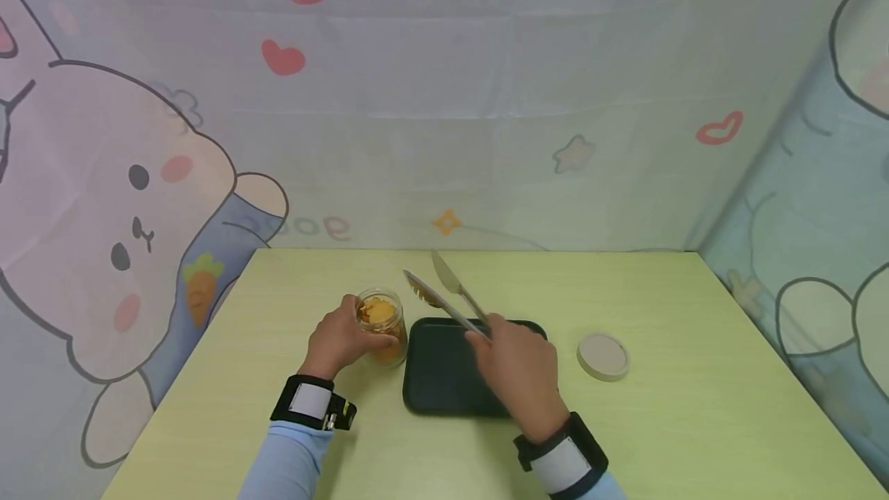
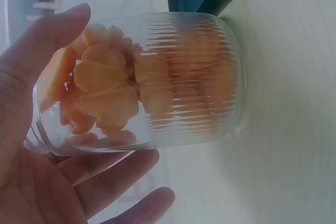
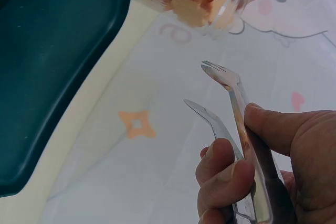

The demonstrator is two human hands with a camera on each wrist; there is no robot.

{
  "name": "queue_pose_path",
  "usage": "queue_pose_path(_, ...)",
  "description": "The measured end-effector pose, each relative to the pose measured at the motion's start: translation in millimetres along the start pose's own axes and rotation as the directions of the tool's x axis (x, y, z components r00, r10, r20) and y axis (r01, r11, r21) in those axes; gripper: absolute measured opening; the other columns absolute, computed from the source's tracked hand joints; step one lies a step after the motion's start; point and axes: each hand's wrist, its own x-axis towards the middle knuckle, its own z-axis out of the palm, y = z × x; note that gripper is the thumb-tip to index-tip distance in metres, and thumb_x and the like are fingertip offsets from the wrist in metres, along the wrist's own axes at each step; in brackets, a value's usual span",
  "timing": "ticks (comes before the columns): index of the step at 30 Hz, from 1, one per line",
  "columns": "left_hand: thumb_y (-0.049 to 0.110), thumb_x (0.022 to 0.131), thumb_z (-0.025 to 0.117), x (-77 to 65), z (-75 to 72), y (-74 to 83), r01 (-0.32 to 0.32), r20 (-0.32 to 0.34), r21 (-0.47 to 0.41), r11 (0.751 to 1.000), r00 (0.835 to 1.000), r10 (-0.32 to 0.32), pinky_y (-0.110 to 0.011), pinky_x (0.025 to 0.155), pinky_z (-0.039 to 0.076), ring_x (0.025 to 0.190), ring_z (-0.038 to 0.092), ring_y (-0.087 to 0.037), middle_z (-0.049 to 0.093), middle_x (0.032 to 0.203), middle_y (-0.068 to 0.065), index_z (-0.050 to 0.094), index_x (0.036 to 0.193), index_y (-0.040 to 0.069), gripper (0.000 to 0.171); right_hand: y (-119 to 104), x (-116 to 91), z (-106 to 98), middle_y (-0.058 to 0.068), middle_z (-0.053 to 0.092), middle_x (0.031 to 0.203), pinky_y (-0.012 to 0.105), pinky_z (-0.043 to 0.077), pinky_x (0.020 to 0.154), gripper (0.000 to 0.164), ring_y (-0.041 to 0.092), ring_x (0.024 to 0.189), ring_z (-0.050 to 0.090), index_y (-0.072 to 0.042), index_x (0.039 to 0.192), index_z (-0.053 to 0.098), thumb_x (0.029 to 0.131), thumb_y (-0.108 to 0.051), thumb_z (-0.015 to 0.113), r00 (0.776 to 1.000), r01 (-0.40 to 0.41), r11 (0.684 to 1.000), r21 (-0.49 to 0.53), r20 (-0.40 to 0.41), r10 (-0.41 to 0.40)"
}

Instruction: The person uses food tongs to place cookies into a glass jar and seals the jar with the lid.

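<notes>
A clear glass jar (image 1: pixel 389 334) of orange, flower-shaped snack pieces (image 2: pixel 102 85) stands upright on the table. My left hand (image 1: pixel 342 340) grips it near the top, thumb on one side and fingers round the other. Metal tongs (image 1: pixel 454 313) are in my right hand (image 1: pixel 519 370), their two arms spread apart. One tip is slotted like a fork and the other is a smooth blade, as the right wrist view shows; nothing is between them. The tips point towards the far side of the table, up and right of the jar.
A dark green tray (image 1: pixel 444 376) lies on the table right of the jar, partly hidden under my right hand. A pale round lid (image 1: pixel 603 356) rests on the pale yellow table (image 1: pixel 694 423), right of the tray. A printed cloth (image 1: pixel 444 99) hangs behind the table.
</notes>
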Motion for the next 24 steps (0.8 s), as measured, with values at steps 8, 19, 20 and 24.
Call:
queue_pose_path(8,0.049,0.072,0.088,-0.5,-0.8,0.5,0.004,0.002,-0.006,1.000,1.000,-0.004,-0.048,0.080,0.053,0.101,0.068,-0.037,0.069,0.118,-0.024,0.049,0.133,-0.002,0.089,21.3,-10.9,5.0,0.008,0.065,0.066,0.039,0.041,0.044,0.033,0.026,0.053,0.061,-0.006,0.097,0.069,0.093,-0.039,0.071,0.994,-0.092,0.996,0.011,0.052,0.091)
queue_pose_path(19,0.048,0.072,0.087,0.5,1.6,0.1,0.002,0.004,-0.011,1.000,1.000,-0.002,-0.047,0.079,0.053,0.101,0.068,-0.036,0.069,0.118,-0.024,0.049,0.134,-0.002,0.089,59.9,-31.8,14.7,0.018,0.073,0.083,0.043,0.046,0.050,0.046,0.032,0.066,0.068,-0.002,0.121,0.069,0.095,-0.041,0.066,0.961,-0.235,0.972,0.021,0.157,0.229)
queue_pose_path(20,0.048,0.072,0.087,0.5,1.8,0.2,0.003,0.005,-0.011,1.000,1.000,-0.003,-0.047,0.079,0.053,0.101,0.068,-0.037,0.069,0.118,-0.024,0.049,0.134,-0.002,0.089,63.2,-33.7,15.5,0.020,0.074,0.086,0.044,0.047,0.051,0.048,0.034,0.069,0.069,-0.002,0.123,0.068,0.096,-0.041,0.065,0.956,-0.247,0.969,0.017,0.168,0.240)
queue_pose_path(24,0.049,0.072,0.088,1.2,1.9,0.5,-0.001,0.006,-0.009,1.000,1.000,0.001,-0.048,0.079,0.053,0.101,0.068,-0.037,0.069,0.118,-0.025,0.048,0.134,-0.003,0.091,74.5,-40.3,18.5,0.024,0.074,0.095,0.050,0.051,0.057,0.052,0.039,0.076,0.071,0.000,0.126,0.067,0.096,-0.042,0.064,0.940,-0.282,0.959,0.000,0.199,0.276)
